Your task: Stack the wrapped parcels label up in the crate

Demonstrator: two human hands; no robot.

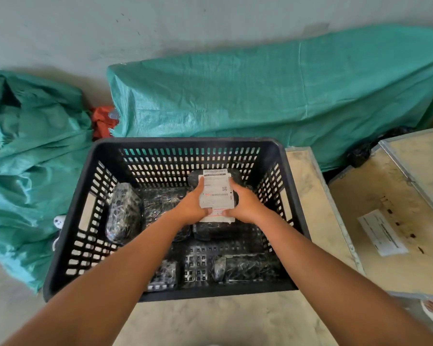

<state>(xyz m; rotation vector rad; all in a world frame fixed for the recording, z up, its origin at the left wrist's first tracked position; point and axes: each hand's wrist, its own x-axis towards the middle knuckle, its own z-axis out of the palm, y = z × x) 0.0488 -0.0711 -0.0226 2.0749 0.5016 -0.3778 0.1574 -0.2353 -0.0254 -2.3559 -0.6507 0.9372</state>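
1. The left hand (191, 205) is curled around the left edge of a black plastic-wrapped parcel with a white printed shipping label (216, 193), fingers along its side and thumb near the label's lower left corner.
2. The right hand (245, 204) grips the same parcel on its right edge, fingers wrapped over the side, thumb at the label's lower right corner.
3. Both hands are partly closed on the parcel, holding it between them inside the black slotted plastic crate (68, 208).
4. The parcel's label faces up toward the camera; its long axis runs from the near side toward the crate's far wall, and it sits in the far right part of the crate.
5. More black wrapped parcels lie in the crate: 1 rounded bundle (123, 213) tilted against the left wall, 1 flat one (160, 203) beside it, 1 (220, 231) below the held parcel, and 2 (248, 269) (164, 274) near the front wall.
6. The crate stands on a pale wooden surface (223, 320).
7. A wooden board with a white paper sheet (381, 232) lies to the right.
8. Crumpled green woven tarpaulin (260, 96) lies behind and to the left.
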